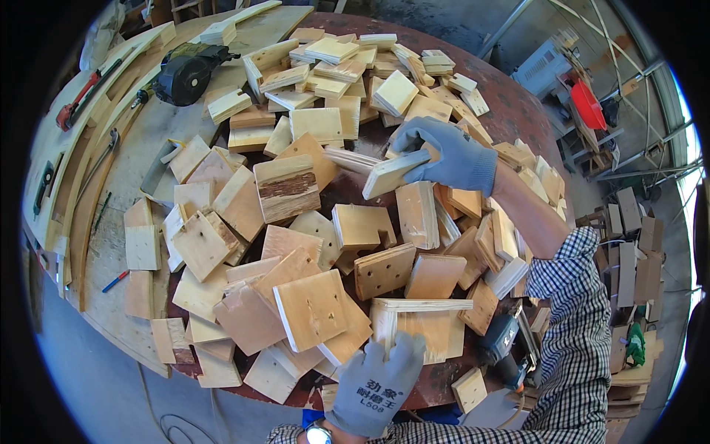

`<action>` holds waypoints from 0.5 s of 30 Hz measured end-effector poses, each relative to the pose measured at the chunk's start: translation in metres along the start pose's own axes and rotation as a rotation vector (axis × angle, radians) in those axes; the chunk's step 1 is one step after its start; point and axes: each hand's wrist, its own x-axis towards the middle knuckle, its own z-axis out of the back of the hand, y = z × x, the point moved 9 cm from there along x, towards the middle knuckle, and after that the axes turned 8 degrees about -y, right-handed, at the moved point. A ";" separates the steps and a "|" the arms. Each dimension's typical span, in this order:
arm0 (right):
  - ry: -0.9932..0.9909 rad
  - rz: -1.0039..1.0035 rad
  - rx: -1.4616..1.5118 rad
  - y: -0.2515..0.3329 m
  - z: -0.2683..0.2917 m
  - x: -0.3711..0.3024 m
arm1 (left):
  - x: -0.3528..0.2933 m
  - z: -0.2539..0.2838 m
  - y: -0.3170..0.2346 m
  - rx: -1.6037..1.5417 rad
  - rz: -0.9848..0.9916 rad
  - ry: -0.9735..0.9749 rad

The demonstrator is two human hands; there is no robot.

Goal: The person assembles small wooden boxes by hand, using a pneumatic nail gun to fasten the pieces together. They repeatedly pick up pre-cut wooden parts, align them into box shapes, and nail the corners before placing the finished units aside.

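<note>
While the tan wooden-block heap [310, 307] lies below, the grey-gloved right hand [444, 155] clamps a pale rectangular wooden block [396, 175].
Grey-gloved left hand [379, 385], at the heap's near edge: grip unclear.

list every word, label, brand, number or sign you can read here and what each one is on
Back of the grey-gloved left hand: dark printing in three rows, clear enough to see, but I won't copy its wording.
Teal and black power tool near the right sleeve: pale marking on the body, too small to read.
Round silver wristwatch: face washed out by glare, nothing readable.
</note>
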 end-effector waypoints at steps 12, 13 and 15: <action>-0.571 -0.178 -0.493 0.084 0.122 -0.104 | 0.001 0.001 -0.004 0.076 0.009 -0.046; -0.518 -0.272 -0.425 0.104 0.110 -0.127 | -0.001 0.000 -0.004 0.086 0.007 -0.054; -0.436 -0.477 -0.265 0.134 0.080 -0.179 | -0.002 0.000 -0.003 0.082 0.020 -0.058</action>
